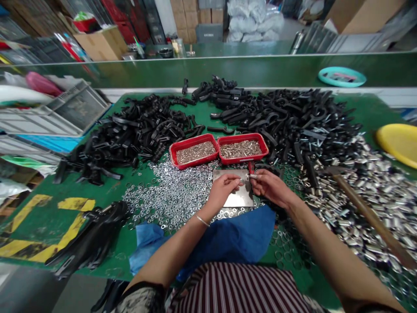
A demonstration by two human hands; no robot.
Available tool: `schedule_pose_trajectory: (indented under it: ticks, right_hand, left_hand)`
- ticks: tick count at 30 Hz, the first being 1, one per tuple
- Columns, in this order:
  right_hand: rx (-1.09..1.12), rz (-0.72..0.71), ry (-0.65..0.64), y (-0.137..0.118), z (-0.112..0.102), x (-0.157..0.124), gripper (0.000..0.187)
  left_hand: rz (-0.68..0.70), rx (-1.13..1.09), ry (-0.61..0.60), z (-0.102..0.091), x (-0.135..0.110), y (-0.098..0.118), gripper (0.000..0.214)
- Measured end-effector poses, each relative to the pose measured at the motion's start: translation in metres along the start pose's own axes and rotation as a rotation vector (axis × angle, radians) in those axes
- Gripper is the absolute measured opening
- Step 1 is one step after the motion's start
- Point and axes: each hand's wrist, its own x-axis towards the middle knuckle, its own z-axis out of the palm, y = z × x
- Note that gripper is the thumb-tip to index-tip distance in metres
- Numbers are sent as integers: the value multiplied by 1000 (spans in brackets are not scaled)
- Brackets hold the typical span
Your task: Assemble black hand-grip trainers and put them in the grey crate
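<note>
My left hand and my right hand meet over a small steel plate on the green table. Both hands are closed in pinches. My right fingers hold a small silvery metal part beside a red-handled piece. What my left fingers pinch is too small to make out. Two red trays of small metal pins stand just beyond the plate. A spread of shiny washers lies left of my left hand.
Heaps of black plastic parts fill the far table. Silvery sleeves and a wooden-handled hammer lie right. A blue cloth lies near me. Grey crates, a yellow basin and a teal dish border the table.
</note>
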Motion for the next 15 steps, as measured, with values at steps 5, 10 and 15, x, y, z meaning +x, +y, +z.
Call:
schedule_pose_trajectory:
  ticks: [5,10,15]
  right_hand:
    - [-167,-72,83,13,11,12,29]
    - [-754,-90,234,-3,-3,23,28]
    - [-231,162,70,-8,-4,22,36]
  left_hand:
    - [-3,79,18,4,1,3,19]
    - [157,277,160,-4,-4,13,11]
    - [59,160,100,-5,-5,7,16]
